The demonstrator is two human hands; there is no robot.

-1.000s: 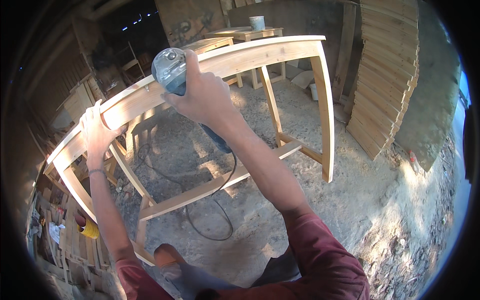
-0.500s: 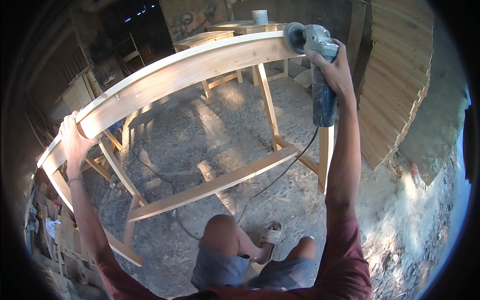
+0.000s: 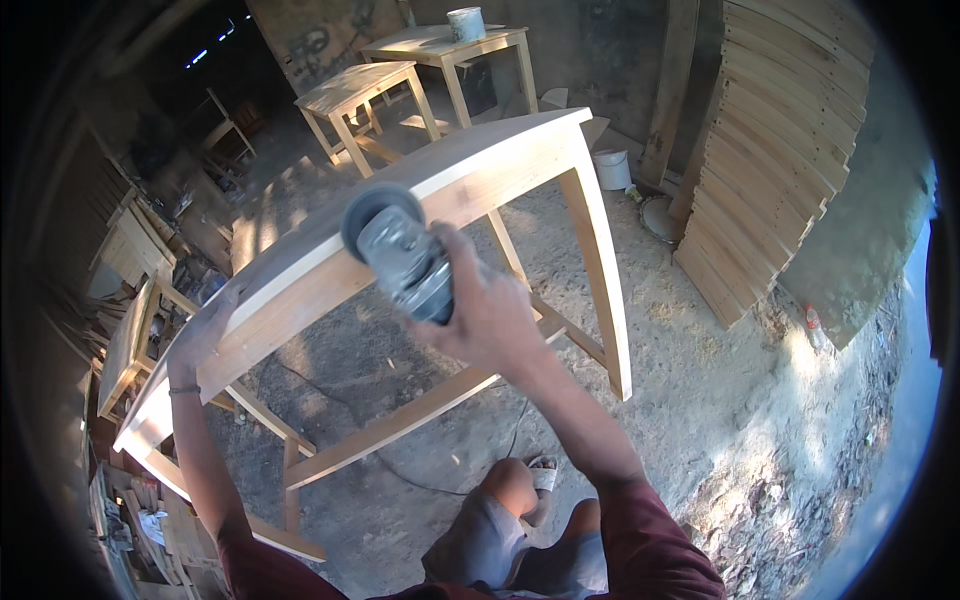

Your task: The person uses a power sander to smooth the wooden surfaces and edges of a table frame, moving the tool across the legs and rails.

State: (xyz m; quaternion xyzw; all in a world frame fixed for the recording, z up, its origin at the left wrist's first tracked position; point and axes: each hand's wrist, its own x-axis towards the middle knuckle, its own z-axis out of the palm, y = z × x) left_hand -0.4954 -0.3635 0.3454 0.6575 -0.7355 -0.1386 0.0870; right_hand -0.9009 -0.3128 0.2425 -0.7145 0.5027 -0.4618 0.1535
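Observation:
My right hand (image 3: 492, 312) is wrapped around the body of an angle grinder (image 3: 412, 268). Its round disc lies against the front edge of a pale wooden table (image 3: 505, 185), near the middle of that edge. The disc and hand are a little blurred. Further left, my left hand (image 3: 203, 328) holds the same table by its edge, fingers over the top and palm against the front board. A dark cord trails over the floor below. The table stands on its legs, with a low stretcher (image 3: 400, 425) between them.
Two smaller wooden tables stand behind, one bearing a white bucket (image 3: 466, 24). Another white bucket (image 3: 611, 169) sits on the floor beyond the right leg. A slatted wooden panel (image 3: 780, 150) leans at right. Scrap wood (image 3: 165, 530) lies at lower left.
My right hand has brought the grinder leftward along the table edge, from the right end to the middle. The view has shifted, showing more of the tabletop's right corner. My left hand stays on the edge.

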